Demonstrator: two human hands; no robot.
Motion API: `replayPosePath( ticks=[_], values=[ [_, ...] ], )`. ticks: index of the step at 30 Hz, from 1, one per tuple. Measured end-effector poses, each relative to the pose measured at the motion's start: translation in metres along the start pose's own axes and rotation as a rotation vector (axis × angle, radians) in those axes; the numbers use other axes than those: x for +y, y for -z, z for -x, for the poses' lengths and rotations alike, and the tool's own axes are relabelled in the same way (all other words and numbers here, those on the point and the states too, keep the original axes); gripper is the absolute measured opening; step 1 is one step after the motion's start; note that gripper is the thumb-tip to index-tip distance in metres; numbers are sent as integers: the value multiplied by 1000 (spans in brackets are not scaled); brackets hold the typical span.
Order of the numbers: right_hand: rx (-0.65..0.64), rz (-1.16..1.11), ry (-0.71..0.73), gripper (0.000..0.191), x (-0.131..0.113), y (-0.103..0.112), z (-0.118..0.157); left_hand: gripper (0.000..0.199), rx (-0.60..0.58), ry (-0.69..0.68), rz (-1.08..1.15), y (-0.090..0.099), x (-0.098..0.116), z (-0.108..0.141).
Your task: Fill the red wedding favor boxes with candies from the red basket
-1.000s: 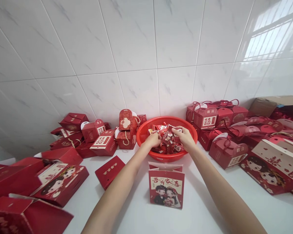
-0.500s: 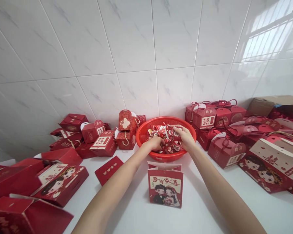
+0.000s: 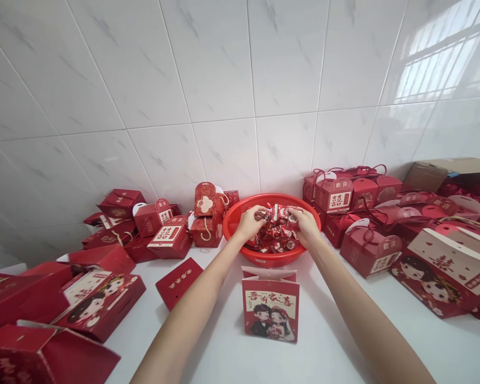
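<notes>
Both hands are over a red plastic basket [image 3: 269,260] that holds a heap of wrapped candies [image 3: 278,242]. My left hand [image 3: 251,222] is closed at the basket's left side, its fingertips pinched on a small wrapped candy. My right hand [image 3: 305,225] grips red candy packets at the right side, thumb and fingers bent round them. Close in front of the basket stands an upright red and cream paper gift box [image 3: 271,312] with a cartoon couple on its face. Its top is open.
Red gift boxes [image 3: 170,236] are stacked along the left, with larger ones [image 3: 104,298] nearer. More handled boxes [image 3: 370,248] crowd the right beside a cardboard carton [image 3: 428,173]. A small red box [image 3: 178,282] lies by my left forearm. A tiled wall [image 3: 224,149] closes the back.
My left hand has risen out of the heap, up and slightly left, with a candy in its fingers. The right hand has shifted slightly, still on packets. The gift box stays put.
</notes>
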State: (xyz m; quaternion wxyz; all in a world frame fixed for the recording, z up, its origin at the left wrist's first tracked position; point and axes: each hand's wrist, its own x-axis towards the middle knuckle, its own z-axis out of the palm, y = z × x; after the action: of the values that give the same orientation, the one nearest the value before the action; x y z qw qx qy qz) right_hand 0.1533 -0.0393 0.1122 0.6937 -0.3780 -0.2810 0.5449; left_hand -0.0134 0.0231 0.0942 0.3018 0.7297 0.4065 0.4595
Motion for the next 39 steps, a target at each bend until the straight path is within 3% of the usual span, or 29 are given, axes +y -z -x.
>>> replayPosePath(
  ticks=[5, 14, 19, 23, 26, 28, 29, 34, 36, 39],
  values=[
    [-8, 71, -27, 9, -2, -4, 5, 33, 93, -18, 227, 7, 5, 1],
    [-197, 276, -60, 13, 0, 1, 6, 35, 9, -65, 339, 8, 10, 7],
    [-293, 290, -75, 21, 4, 4, 5, 41, -138, -60, 385, 9, 15, 11],
    [-276, 289, -35, 27, 5, 4, 6, 39, -218, -76, 430, 10, 16, 13],
    [-158, 201, 68, 28, 4, 3, 4, 36, -148, -55, 423, 8, 14, 10],
    [-44, 105, 105, 27, 4, 2, 2, 30, -136, 10, 307, 7, 13, 8],
    [3, 65, 110, 27, 4, 2, 2, 28, -186, 48, 209, 6, 13, 8],
    [38, 37, 95, 29, 3, 1, 2, 26, -795, 176, -645, -1, 21, 15],
    [30, 36, 99, 30, 3, 1, 3, 31, -858, 203, -862, -2, 25, 18],
    [28, 37, 109, 31, 3, 1, 4, 37, -825, 204, -944, -3, 29, 20]
  ],
)
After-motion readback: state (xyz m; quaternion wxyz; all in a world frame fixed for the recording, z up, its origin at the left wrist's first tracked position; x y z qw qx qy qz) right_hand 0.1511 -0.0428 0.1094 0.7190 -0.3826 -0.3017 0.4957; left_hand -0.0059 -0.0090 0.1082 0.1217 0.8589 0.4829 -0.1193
